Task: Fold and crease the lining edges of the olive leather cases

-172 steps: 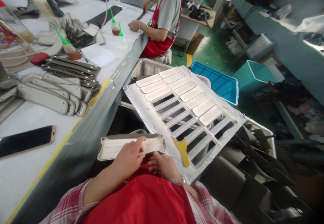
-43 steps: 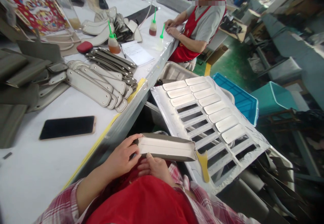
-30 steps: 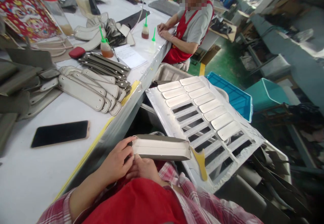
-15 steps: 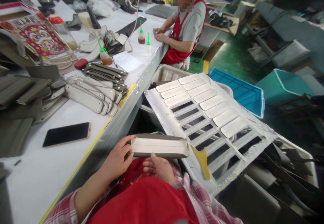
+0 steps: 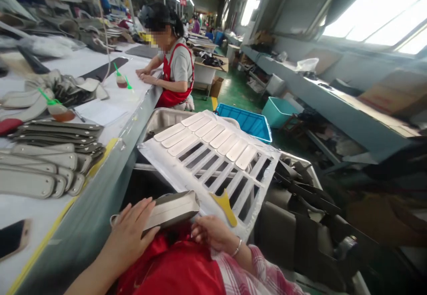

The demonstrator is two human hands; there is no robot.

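An olive-grey folded leather strip piece with a pale inner face and raised edges is held over my red apron, tilted up to the right. My left hand grips its left end, fingers on the far side and thumb on the near side. Close by the piece's right end, my right hand has its fingers curled together; whether anything is between them is hidden. Beyond the hands lies a white slotted board with pale rounded strips in rows. A yellow scraper rests on its near edge.
On the left table are stacked leather strips, a phone and green-tipped glue bottles. A co-worker in a red apron sits at the table's far side. Blue and teal bins stand behind the board; dark leather pieces fill the right.
The view has swung up and to the right. The leather piece has tilted, my left hand lies further over its end, and my right hand has moved from its lower edge to its right end.
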